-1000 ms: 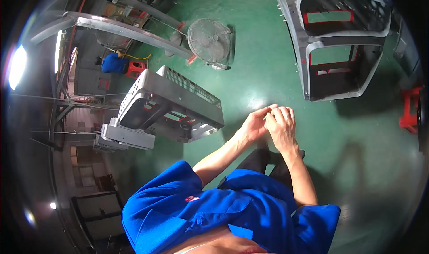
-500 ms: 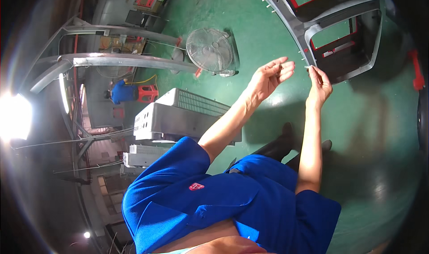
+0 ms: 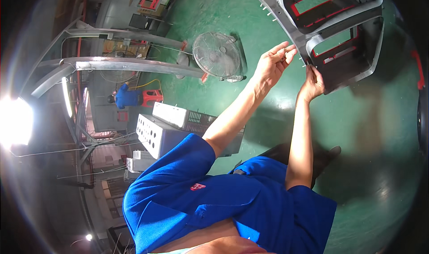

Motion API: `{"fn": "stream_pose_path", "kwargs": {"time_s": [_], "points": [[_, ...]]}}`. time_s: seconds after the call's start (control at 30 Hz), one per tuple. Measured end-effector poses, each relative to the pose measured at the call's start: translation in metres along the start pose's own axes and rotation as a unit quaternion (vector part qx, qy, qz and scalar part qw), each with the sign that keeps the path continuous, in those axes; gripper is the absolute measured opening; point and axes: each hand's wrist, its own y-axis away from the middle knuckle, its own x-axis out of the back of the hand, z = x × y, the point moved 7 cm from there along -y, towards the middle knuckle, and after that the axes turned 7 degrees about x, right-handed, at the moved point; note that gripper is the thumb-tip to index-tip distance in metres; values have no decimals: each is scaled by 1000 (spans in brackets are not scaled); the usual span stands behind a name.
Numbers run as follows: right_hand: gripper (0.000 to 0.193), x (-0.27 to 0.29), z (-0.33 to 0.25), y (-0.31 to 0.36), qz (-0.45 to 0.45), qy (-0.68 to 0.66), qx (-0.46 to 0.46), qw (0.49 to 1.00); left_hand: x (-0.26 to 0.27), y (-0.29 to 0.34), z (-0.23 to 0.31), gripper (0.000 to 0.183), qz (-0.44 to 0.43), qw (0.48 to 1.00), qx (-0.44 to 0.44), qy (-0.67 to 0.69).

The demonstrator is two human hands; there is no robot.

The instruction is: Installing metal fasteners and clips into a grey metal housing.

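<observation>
A dark grey moulded panel with large framed openings stands at the upper right. Red lines edge its inner cut-outs, and several small pale clips stick out along its left edge. At the panel's lower left corner, my right hand pinches a small pale clip against the edge. My left hand is just left of that edge, palm partly turned up. Its thumb and curled fingers close together; what lies between them is too small to make out.
A round floor fan stands on the green floor beyond my left hand. Grey perforated metal housings sit beside my left arm. Farther left are metal beams and a person in blue by a red stool.
My right hand has moved slightly left and now meets the panel's corner with the clip. My left hand has shifted up and closer to the edge, its fingers more curled.
</observation>
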Motion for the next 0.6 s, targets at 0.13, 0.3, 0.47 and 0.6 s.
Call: {"fn": "stream_pose_path", "kwargs": {"time_s": [0.13, 0.3, 0.47, 0.6], "points": [[12, -1, -11, -4, -42, 105, 9, 993, -11, 7, 5, 38, 16, 1000, 3, -26], [9, -13, -18, 4, 60, 1, -49, 997, -27, 20, 11, 38, -2, 996, 13, -84], [10, -3, -19, -4, 4, 11, -90, 996, -25, 19, 15, 38, -61, 993, 41, -96], [12, 18, -46, 1, -14, 57, -119, 991, -1, 26, -5, 31, -111, 978, 139, -111]]}}
